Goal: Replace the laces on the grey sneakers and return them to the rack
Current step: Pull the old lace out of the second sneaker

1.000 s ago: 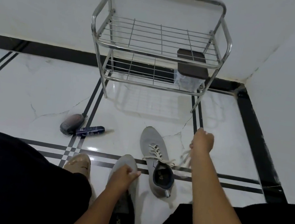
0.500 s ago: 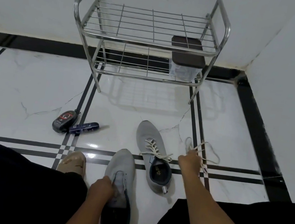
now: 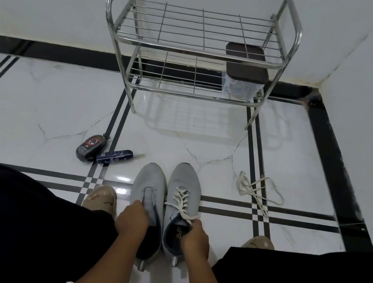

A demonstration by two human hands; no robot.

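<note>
Two grey sneakers stand side by side on the white floor between my knees, toes pointing away. The left sneaker (image 3: pixel 149 185) has no lace; my left hand (image 3: pixel 132 221) grips it at the tongue and collar. The right sneaker (image 3: pixel 184 184) carries a white lace; my right hand (image 3: pixel 196 237) holds its collar at the lace ends. A loose white lace (image 3: pixel 256 190) lies in a tangle on the floor to the right. The steel shoe rack (image 3: pixel 193 51) stands against the wall ahead, with its top shelf bare.
A clear box with a dark brown lid (image 3: pixel 243 77) sits on the rack's lower shelf at the right. A black shoe-polish sponge (image 3: pixel 91 148) and a blue tube (image 3: pixel 115 156) lie on the floor to the left. White walls meet in a corner at right.
My right hand dropped the loose lace on the floor at the right and came back to the laced sneaker. Both sneakers now stand together, parallel. The camera tilted down.
</note>
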